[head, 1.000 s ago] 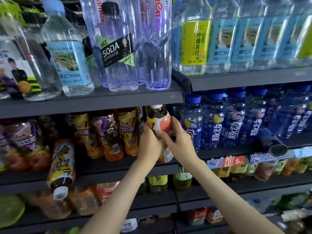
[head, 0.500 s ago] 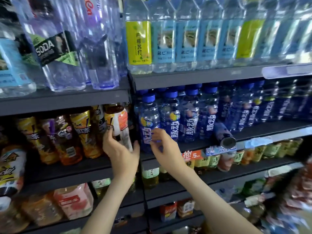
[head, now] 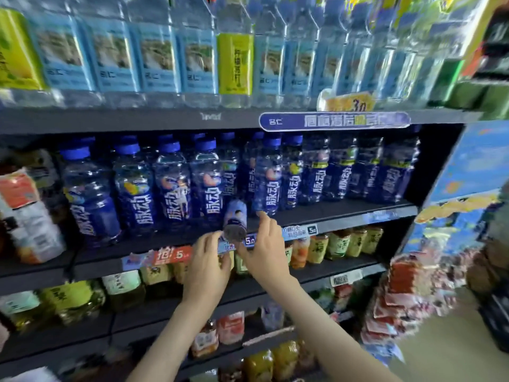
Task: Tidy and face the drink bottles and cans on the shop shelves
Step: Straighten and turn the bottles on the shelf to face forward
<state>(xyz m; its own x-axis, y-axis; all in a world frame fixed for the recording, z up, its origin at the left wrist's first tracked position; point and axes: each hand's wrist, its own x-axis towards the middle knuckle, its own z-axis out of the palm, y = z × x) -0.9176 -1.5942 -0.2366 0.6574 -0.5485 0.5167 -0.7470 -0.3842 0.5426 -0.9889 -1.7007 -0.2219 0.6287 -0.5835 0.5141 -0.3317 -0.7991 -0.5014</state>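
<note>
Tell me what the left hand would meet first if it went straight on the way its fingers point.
Probably the toppled blue bottle, lying on its side, base facing outward. The left hand is just below-left of it; depth is unclear, so the price strip might come first.

The person's left grip (head: 208,260) has let go of the brown tea bottle with the orange and white label (head: 24,213), which both grips clasped a second ago and which now sits unheld at the far left of the view. The right grip (head: 265,249) left it first, going to the upright blue bottles, and the left followed. Both are now at the front edge of the dark shelf (head: 358,213), one on either side of the base of a dark blue plastic bottle lying on its side (head: 234,216), fingers loose. Whether either touches it is unclear. The camera has swung right.
</note>
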